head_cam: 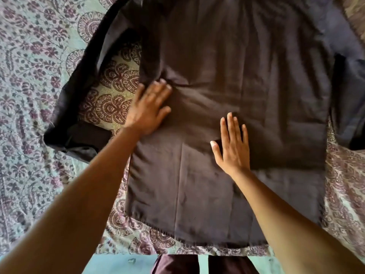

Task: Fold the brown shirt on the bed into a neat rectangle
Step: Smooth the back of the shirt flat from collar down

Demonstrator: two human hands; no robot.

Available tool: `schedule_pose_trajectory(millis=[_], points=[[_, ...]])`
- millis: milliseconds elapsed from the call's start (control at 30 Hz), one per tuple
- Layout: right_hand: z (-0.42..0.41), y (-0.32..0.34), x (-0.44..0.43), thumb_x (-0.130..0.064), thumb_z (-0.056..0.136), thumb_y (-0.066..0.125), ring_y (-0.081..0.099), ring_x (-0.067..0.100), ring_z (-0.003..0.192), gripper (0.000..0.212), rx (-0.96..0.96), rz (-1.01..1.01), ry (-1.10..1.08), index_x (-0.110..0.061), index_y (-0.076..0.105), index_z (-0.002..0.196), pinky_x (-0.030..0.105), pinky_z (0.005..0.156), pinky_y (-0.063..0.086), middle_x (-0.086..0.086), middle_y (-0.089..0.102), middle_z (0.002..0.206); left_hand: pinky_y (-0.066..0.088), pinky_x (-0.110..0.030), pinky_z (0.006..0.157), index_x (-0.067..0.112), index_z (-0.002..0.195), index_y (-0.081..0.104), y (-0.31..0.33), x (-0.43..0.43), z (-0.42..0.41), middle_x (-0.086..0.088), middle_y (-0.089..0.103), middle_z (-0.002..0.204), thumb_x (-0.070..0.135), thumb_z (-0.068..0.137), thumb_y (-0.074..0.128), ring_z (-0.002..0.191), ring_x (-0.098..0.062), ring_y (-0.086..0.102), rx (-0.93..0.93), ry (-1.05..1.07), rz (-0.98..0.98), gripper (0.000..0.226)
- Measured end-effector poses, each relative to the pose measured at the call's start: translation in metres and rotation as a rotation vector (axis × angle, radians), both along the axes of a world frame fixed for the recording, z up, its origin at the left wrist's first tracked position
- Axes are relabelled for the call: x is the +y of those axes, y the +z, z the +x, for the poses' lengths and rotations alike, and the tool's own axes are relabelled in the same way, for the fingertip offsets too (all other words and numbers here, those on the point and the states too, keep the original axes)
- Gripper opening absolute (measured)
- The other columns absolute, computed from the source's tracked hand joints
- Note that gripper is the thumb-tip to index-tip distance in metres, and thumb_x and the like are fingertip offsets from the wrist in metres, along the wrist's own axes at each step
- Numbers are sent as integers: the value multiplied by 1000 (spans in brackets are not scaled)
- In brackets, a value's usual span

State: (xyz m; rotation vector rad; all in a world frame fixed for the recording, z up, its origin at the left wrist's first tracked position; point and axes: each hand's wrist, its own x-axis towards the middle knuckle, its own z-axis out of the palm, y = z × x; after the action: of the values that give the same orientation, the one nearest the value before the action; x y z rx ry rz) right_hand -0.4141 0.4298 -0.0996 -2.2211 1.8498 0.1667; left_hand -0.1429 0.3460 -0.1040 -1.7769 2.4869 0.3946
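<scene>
The brown shirt (227, 80) lies spread flat on the bed, its hem toward me and its collar end out of view at the top. Its left sleeve (83, 91) runs down the left side and bends at the cuff; the right sleeve (347, 99) lies along the right edge. My left hand (148, 107) presses flat on the shirt's left side near the armpit, fingers straight. My right hand (233, 143) lies flat on the middle of the shirt body, fingers spread.
The bed is covered by a patterned floral and paisley bedsheet (29, 86) in teal and purple, showing all around the shirt. The bed's near edge (138, 254) runs along the bottom, with my legs (177, 264) just below it.
</scene>
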Motion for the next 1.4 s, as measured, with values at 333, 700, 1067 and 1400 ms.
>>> schedule_pose_trajectory(millis=[333,700,1067,1400], points=[[11,10,-33,-43,94,28,23,29,138,62,-78,-64,-13,-7,28,144,41,114,10,17,26,151,8,-43,115,17,147,26,18,-35,-28,-6,22,155,47,93,23,143,-21,20,72,151,-35,61],[11,-7,-114,-44,93,28,25,29,140,63,-71,-43,54,-8,29,144,43,113,12,15,26,151,41,-40,98,16,137,46,27,-112,3,-5,37,149,44,94,27,129,-25,45,222,249,-47,54],[111,14,-225,-40,94,26,18,28,142,59,-229,-106,155,-10,27,145,45,115,12,13,21,154,19,-49,108,21,123,49,40,-160,77,-9,51,131,51,95,33,124,-27,42,298,1271,-36,45],[142,7,-295,-46,98,24,2,28,144,58,-77,-24,143,-19,14,149,45,115,-4,10,6,157,29,-47,107,22,110,60,53,-232,111,-7,61,113,24,88,57,110,-25,53,225,1185,-54,23]])
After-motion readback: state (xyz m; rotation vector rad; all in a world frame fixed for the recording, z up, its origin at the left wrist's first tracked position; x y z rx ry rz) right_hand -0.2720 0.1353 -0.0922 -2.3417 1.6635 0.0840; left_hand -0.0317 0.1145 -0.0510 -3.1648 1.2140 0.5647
